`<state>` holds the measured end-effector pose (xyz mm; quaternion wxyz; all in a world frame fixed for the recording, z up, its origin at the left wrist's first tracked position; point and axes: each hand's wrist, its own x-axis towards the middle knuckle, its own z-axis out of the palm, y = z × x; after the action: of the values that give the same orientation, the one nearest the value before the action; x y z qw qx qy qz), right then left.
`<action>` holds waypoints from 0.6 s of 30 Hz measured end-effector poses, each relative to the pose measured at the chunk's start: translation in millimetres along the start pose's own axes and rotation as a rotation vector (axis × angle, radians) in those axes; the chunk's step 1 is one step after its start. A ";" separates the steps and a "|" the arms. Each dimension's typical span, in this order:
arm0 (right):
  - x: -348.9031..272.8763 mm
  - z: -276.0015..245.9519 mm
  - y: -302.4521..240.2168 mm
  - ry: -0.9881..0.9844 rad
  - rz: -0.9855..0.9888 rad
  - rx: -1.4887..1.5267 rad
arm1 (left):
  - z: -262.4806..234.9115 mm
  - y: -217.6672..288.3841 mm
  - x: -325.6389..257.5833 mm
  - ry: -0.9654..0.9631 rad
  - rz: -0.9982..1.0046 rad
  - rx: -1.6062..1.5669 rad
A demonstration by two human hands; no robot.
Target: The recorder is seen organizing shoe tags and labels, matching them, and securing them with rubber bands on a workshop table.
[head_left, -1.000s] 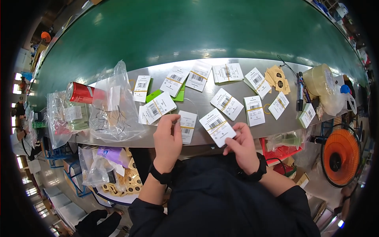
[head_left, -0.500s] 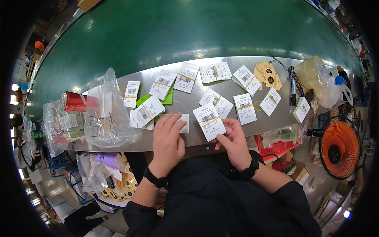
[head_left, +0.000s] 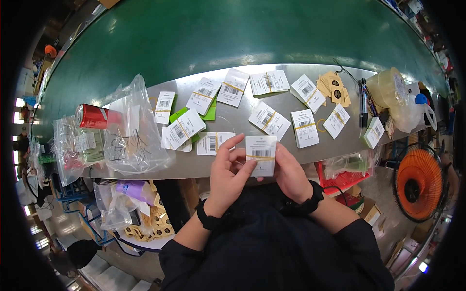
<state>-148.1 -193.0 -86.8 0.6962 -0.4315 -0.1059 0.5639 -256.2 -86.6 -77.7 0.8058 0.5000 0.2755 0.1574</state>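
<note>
Both hands hold one bundle of white barcode tags [head_left: 261,155] bound with a yellow rubber band, lifted just off the near edge of the steel counter [head_left: 228,167]. My left hand [head_left: 228,177] grips its left side with the fingers spread over the front. My right hand [head_left: 290,175] supports it from behind and the right. Another banded bundle [head_left: 214,142] lies on the counter just left of them. Several more banded tag bundles [head_left: 269,120] are spread across the counter beyond.
Clear plastic bags [head_left: 131,131] and a red can [head_left: 97,117] sit at the left. Brown tags [head_left: 334,88], a black marker [head_left: 364,102], a tape roll [head_left: 386,87] and a bag lie at the right. A green belt [head_left: 233,34] runs behind; an orange fan [head_left: 418,182] stands lower right.
The bundle has been picked up from the counter and drawn toward my body; both hands now hold it upright in front of me.
</note>
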 end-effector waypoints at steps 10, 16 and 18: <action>-6.6 0.0 -0.7 0.024 -0.062 -0.227 | 5.4 19.9 6.1 -0.004 0.666 1.063; -11.3 -5.5 7.4 0.018 -0.042 -0.296 | 4.5 23.1 8.2 -0.164 0.534 1.135; -11.6 -7.3 9.5 0.003 -0.057 -0.319 | 2.5 23.5 11.2 -0.217 0.501 1.153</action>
<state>-154.0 -206.7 -94.1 0.6348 -0.5342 -0.2052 0.5192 -245.3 -71.9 -59.1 0.3695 0.9157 0.1075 0.1162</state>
